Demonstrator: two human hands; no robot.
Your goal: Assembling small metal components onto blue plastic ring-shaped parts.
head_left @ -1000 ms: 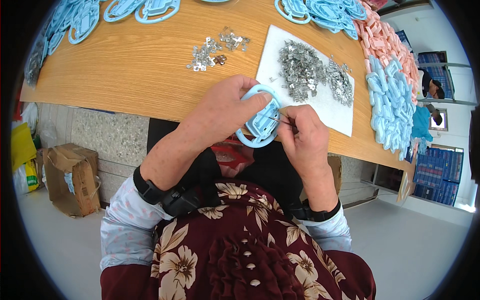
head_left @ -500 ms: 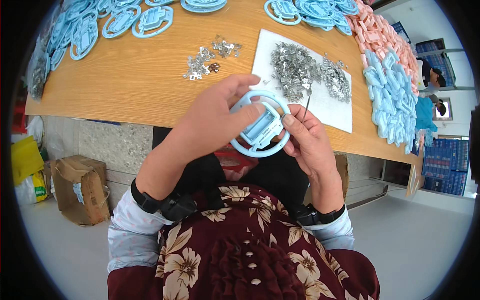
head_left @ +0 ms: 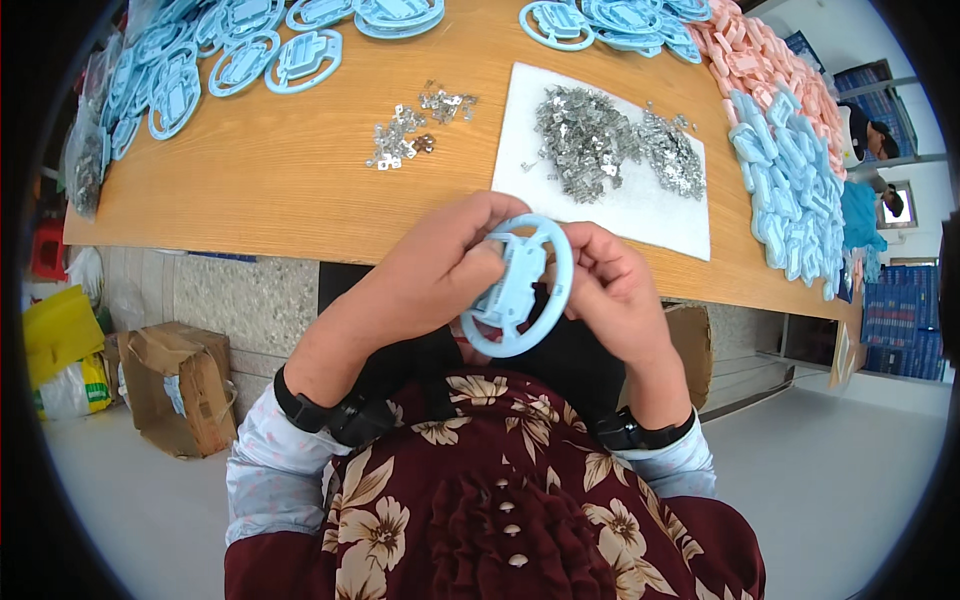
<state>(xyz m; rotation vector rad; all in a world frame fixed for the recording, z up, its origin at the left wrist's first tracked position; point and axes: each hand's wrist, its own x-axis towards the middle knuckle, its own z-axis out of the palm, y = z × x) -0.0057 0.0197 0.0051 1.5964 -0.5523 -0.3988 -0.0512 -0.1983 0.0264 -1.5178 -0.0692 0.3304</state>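
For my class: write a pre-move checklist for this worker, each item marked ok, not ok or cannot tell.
1. Blue ring-shaped part held: ok, the left hand grips its left side.
2. Right hand close to the part: ok, it is at the right rim.
3. Small item between the right hand's fingers: cannot tell, the grasp is partly hidden.
4. All small metal pieces on the white sheet: not ok, a scatter of metal pieces lies on the wooden table.
5. Heap of blue pieces apart from the sheet: ok, wood shows between them.
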